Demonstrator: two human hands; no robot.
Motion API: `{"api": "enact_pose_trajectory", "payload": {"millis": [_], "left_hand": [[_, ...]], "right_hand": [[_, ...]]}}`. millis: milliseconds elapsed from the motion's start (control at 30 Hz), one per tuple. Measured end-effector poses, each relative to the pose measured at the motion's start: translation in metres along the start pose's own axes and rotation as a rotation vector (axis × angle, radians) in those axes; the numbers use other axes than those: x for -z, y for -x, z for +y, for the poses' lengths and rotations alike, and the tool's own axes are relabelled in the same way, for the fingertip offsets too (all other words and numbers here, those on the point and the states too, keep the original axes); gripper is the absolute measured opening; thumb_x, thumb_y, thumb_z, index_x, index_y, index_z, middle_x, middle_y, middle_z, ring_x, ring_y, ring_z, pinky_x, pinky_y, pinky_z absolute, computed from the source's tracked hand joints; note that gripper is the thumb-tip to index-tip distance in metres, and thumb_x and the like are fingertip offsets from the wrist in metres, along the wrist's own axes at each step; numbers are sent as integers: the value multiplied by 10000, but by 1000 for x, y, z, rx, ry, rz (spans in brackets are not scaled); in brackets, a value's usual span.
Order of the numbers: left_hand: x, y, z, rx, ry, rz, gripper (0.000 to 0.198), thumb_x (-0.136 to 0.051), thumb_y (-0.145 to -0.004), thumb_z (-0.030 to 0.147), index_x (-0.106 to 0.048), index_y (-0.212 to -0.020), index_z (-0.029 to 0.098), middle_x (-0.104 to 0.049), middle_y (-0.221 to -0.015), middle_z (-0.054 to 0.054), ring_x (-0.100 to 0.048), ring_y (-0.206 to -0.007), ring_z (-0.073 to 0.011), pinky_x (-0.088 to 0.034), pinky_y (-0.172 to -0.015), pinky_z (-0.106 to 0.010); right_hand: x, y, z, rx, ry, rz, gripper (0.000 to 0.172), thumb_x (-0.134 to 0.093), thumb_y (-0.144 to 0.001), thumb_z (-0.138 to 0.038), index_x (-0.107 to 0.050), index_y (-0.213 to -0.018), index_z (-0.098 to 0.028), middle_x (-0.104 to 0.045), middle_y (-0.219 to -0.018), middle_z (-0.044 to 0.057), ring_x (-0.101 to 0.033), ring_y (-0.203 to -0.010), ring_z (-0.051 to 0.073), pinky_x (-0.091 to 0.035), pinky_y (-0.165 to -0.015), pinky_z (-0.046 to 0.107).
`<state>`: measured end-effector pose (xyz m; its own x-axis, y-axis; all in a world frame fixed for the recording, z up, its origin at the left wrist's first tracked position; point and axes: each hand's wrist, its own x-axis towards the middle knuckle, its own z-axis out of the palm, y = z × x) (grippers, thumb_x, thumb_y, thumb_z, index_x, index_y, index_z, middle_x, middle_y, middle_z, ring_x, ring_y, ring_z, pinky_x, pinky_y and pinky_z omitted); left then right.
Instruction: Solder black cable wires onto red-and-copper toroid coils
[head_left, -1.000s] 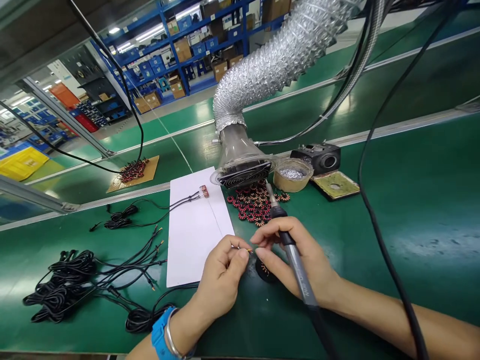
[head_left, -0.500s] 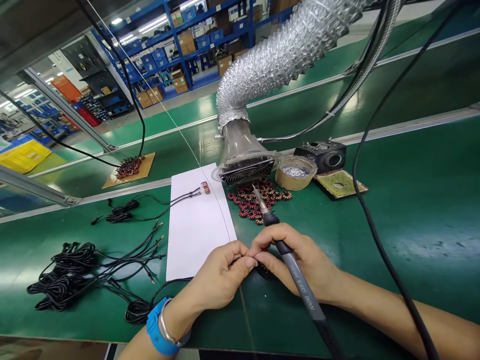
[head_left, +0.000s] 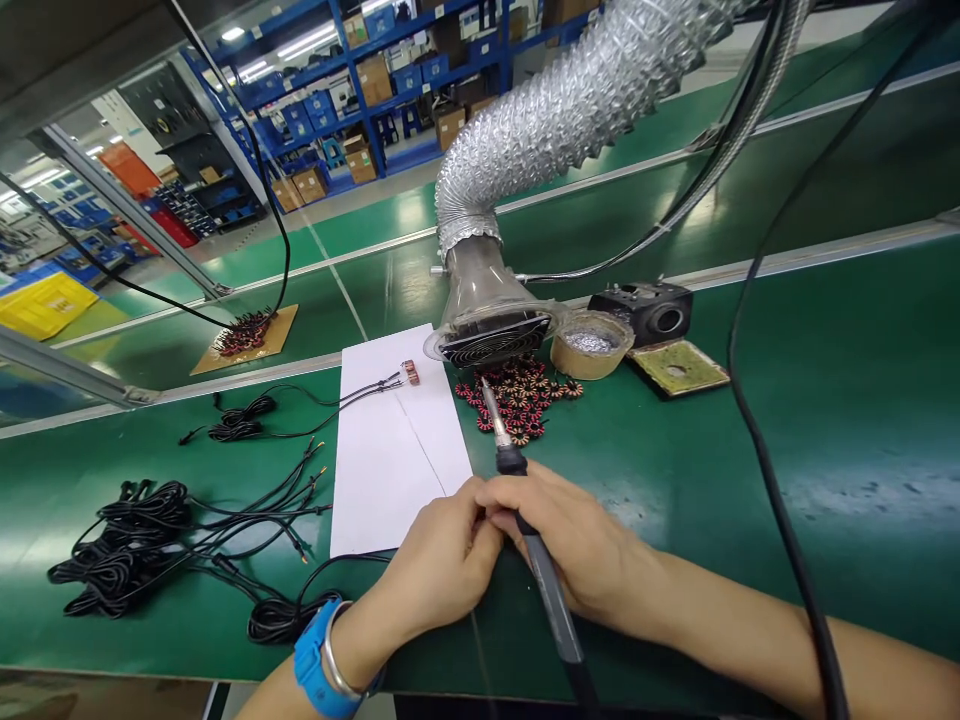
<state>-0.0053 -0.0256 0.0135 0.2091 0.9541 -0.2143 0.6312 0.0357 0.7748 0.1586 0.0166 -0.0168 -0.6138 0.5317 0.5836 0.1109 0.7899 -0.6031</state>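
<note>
My left hand (head_left: 442, 550) is closed, its thumb and fingers pressed together against the fingertips of my right hand. What it pinches is hidden; a black cable (head_left: 341, 565) runs in beneath it from the left. My right hand (head_left: 581, 545) is wrapped round a soldering iron (head_left: 553, 590), whose tip points up and away over a pile of small ring coils (head_left: 517, 400) wound in red and copper wire. Left of the pile, a white sheet (head_left: 382, 450) carries one wound ring coil (head_left: 410, 372) joined to a black cable.
A fume extractor hood (head_left: 495, 342) hangs over the coils. Behind to the right are a round tub (head_left: 592, 345), a black iron stand (head_left: 660, 312) and a sponge tray (head_left: 679, 367). Bundled black cables (head_left: 127, 550) lie left. A black cord (head_left: 757, 440) crosses above my right forearm.
Both hands have drawn closer together, covering what was between the fingertips. The soldering iron has swung left, tip included, and my right hand has moved slightly left.
</note>
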Motion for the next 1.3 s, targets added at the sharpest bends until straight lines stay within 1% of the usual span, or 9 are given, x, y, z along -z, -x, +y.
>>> {"api": "enact_pose_trajectory", "payload": {"millis": [167,300,467,567,733,833,967,1167,1300], "left_hand": [[2,-2,-1,12,-13,-11,157,-446,-923,242,-593,-966,207,-674,-874,-31,-613,-818,-199,-461,-753,-291],[0,-2,-3,4,-21,-30,148,-449,-913,215,-594,-938,202,-674,-877,-36,-613,-819,-199,-462,-756,-292],[1,-1,-1,-5,-12,-33,170,-438,-923,230,-604,-931,195,-660,-843,-38,-599,-820,-206,-452,-760,-295],[5,-3,-3,0,45,-52,162,-470,-924,279,-609,-945,198,-649,-847,-35,-574,-808,-199,-440,-745,-286],[8,-7,-13,44,240,-151,186,-496,-926,351,-579,-919,184,-565,-784,-3,-475,-707,-143,-385,-646,-246],[5,-10,-18,94,370,-185,207,-470,-941,354,-542,-873,172,-477,-701,29,-402,-637,-113,-332,-600,-233],[0,-13,-20,130,480,-139,202,-468,-935,317,-516,-812,163,-446,-619,48,-369,-589,-99,-289,-584,-236],[-3,-13,-20,122,549,-109,185,-496,-907,299,-505,-779,166,-468,-594,51,-361,-567,-94,-278,-582,-234],[-2,-13,-19,127,505,-161,263,-495,-921,395,-522,-797,164,-544,-633,22,-429,-591,-106,-310,-611,-243]], "right_hand": [[11,0,6,16,-24,-37,271,-423,-892,-47,-455,-1126,-181,-587,-894,56,-481,-743,176,-442,-672,300],[6,0,3,39,-37,-20,257,-478,-892,-70,-476,-1124,-179,-569,-871,49,-480,-765,179,-440,-664,285],[3,-2,7,101,23,29,216,-414,-921,-103,-494,-1106,-181,-543,-802,41,-472,-728,180,-435,-620,273],[12,-2,14,77,-17,13,185,-436,-928,-123,-490,-1094,-182,-573,-812,36,-490,-728,167,-453,-642,270],[19,1,24,78,-73,-17,174,-483,-941,-134,-500,-1108,-183,-602,-811,19,-515,-702,138,-458,-634,242],[17,2,23,98,-24,-4,168,-500,-940,-151,-519,-1106,-174,-605,-798,27,-518,-687,146,-456,-609,245],[11,4,20,113,70,90,198,-485,-916,-85,-535,-1088,-171,-597,-748,20,-512,-647,148,-453,-582,249],[2,11,16,52,117,145,287,-473,-914,-76,-491,-1181,-180,-616,-815,36,-526,-697,164,-487,-633,278],[-2,15,15,35,160,110,236,-433,-909,-87,-512,-1112,-181,-550,-749,29,-498,-700,177,-468,-595,279]]}}
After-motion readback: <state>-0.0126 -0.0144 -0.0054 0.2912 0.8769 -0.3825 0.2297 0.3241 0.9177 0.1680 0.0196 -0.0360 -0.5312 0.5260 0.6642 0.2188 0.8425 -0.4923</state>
